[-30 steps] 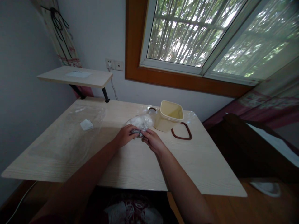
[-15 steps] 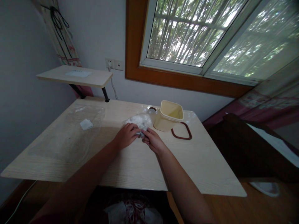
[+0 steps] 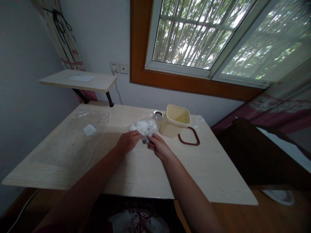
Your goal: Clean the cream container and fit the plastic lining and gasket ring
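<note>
Head view. Clear plastic bag (image 3: 146, 124) with white contents lies on the tabletop (image 3: 209, 174), directly beyond the fingertips; its gathered near end runs back between the two hands. Left hand (image 3: 127, 142): thumb and fingers together, clamped on the bag's near edge from the left side. Right hand (image 3: 159, 145): thumb above, fingers curled beneath, pinching the gathered end from the right. Fingertips of the two hands near each other, a short stretch of crumpled plastic between them. Contents too small to identify.

Surface: pale wood-grain top. Cream bin (image 3: 169, 127) upright, open at the top, just right of the bag. Brown rounded frame (image 3: 189, 144) lies flat to the right of the bin, partly hidden by it. Small dark curved piece (image 3: 158, 113) behind the bag, near the bin. Large clear plastic sheet (image 3: 65, 147) spread over the left part, white square (image 3: 89, 130) on it. Raised shelf (image 3: 104, 83) at back left on black legs, white paper (image 3: 81, 78) on top.

Room: pale wall; sockets (image 3: 119, 67) right of the shelf, one with a white cable plugged in. Window with wooden frame (image 3: 138, 48), foliage outside. Patterned curtains (image 3: 279, 100) on either side.
</note>
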The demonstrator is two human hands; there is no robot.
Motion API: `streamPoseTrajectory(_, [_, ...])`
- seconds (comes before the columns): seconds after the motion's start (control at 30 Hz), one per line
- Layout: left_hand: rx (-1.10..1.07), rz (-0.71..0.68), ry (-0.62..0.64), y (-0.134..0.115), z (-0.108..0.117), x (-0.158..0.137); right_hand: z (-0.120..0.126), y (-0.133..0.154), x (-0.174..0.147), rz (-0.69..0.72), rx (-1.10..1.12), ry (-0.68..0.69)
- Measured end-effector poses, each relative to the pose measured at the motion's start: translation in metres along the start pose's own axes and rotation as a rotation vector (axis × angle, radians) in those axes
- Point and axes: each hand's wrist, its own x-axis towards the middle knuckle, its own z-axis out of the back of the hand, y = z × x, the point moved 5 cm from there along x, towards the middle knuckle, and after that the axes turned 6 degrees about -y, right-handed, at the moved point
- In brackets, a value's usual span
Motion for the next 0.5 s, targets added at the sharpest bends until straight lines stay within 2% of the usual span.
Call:
streamPoseTrajectory(0.23, [-0.172, 0.058, 0.013, 0.0048, -0.0043, 0.0004, 0.0014, 0.0001, -0.0001, 0.008, 0.001, -0.037])
streamPoseTrajectory(0.5, [-0.321, 0.23, -0.076, 0.0045, 0.0046, 0.0042, -0.0009, -0.0008, -0.0006, 0.022, -0.085, 0.053])
